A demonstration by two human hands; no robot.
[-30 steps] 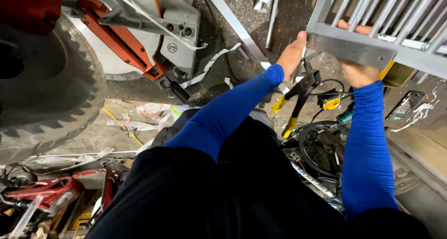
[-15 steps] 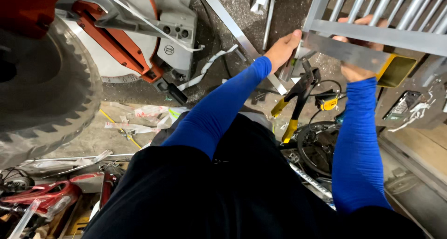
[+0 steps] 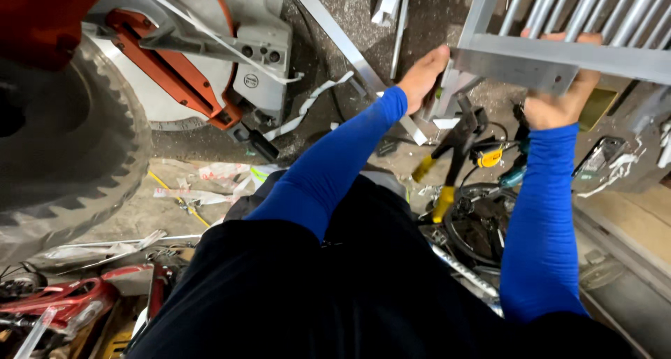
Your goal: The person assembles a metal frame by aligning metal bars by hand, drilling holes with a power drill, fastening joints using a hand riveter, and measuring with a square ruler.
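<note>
Step in hand: we're judging this as steadying / positioning the metal frame (image 3: pixel 559 55), both hands on it, upper right of the frame.
Frame location: upper right, held up off the floor (image 3: pixel 349 9); its lower left corner is sitting just above the loose offcuts.
Right hand (image 3: pixel 559 104): fingers (image 3: pixel 559 36) are curling over the flat cross rail from below, closed tight round it, thumb side under.
Left hand (image 3: pixel 426 76): it's pressing against the frame's lower left corner post; its fingers are hidden behind the post, so we can't tell how far they're closing.
Next move calls for: in our judgement, any shift of the frame is needing a firm two-hand hold and a level rail, w/ the corner kept off the clutter below.
Frame material: pale grey metal, prob. aluminium; flat rectangular rail, row of round bars running up to the top edge, matte brushed look.
Mitre saw (image 3: pixel 210 72): upper left; grey cast body, orange guard arm, smooth round base.
Yellow-handled tool (image 3: pixel 447 160): centre right, below the hands; black jaws, rubbery grips.
Metal strips (image 3: pixel 335 34): top centre, thin, straight, shiny, lying on the gritty dark floor.
Black cable coil (image 3: pixel 482 226): right of centre, looped.
Sleeves: blue, stretchy, snug.
</note>
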